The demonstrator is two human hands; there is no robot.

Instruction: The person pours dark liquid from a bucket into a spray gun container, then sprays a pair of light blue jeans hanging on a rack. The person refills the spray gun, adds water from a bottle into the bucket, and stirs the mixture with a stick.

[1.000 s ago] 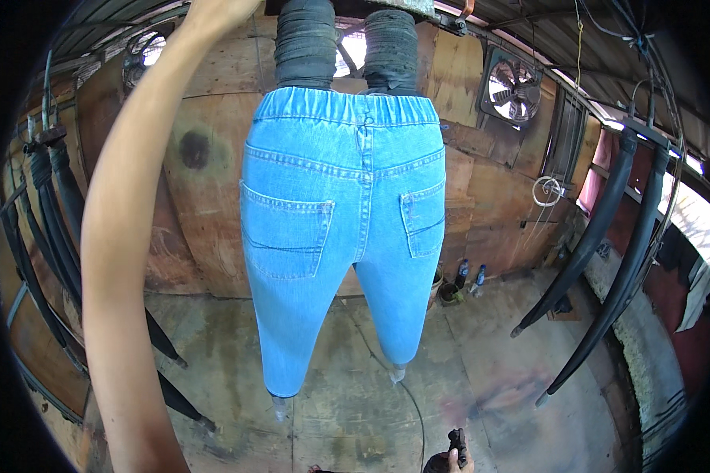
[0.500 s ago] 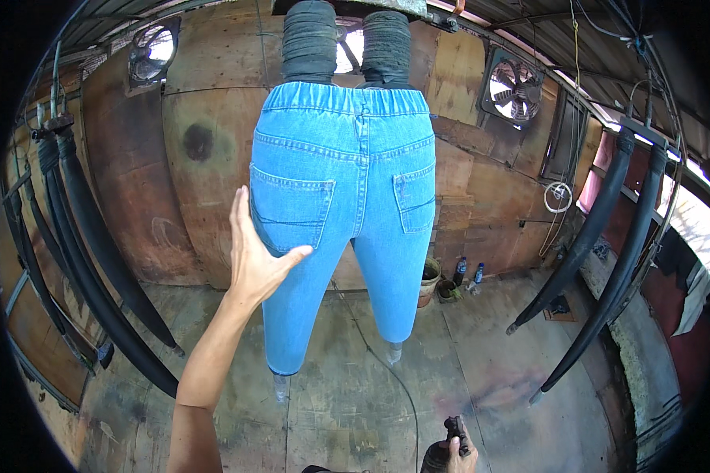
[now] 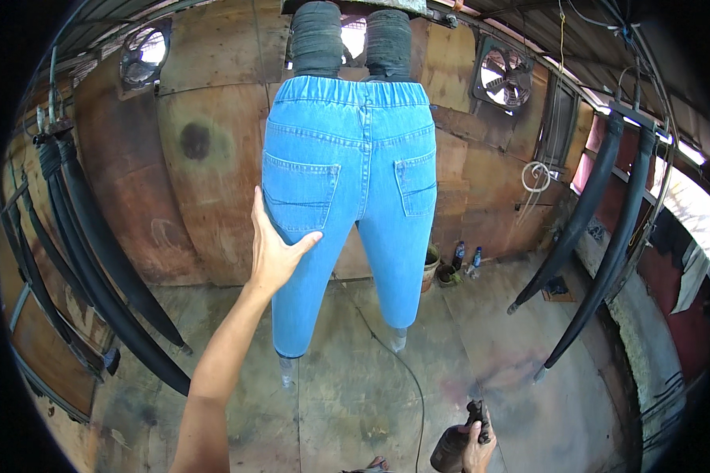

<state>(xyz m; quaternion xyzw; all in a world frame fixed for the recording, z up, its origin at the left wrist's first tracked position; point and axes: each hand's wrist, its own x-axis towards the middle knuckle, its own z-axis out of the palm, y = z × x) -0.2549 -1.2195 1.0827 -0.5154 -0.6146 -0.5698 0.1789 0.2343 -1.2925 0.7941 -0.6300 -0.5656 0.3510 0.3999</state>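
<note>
A pair of light blue denim jeans (image 3: 355,181) hangs upright, pulled over a leg-shaped form, with its back pockets and elastic waistband facing me. My left hand (image 3: 276,256) lies against the left thigh just below the pocket, fingers stretched along the outer side and thumb spread across the back of the leg. Low at the right, apart from the jeans, my right hand (image 3: 479,455) is closed round a dark spray gun (image 3: 451,448) with a cup attached. Its nozzle end points up and away from me.
Dark inflated leg forms (image 3: 118,244) hang at the left, and another pair (image 3: 607,244) hangs at the right. A hose (image 3: 406,364) trails over the stained floor (image 3: 355,394). Bottles (image 3: 459,254) and pots stand by the back wall, beneath an exhaust fan (image 3: 503,76).
The spray gun and my right hand have come up further into view. The jeans and my left hand appear slightly further right, as the whole view has shifted.
</note>
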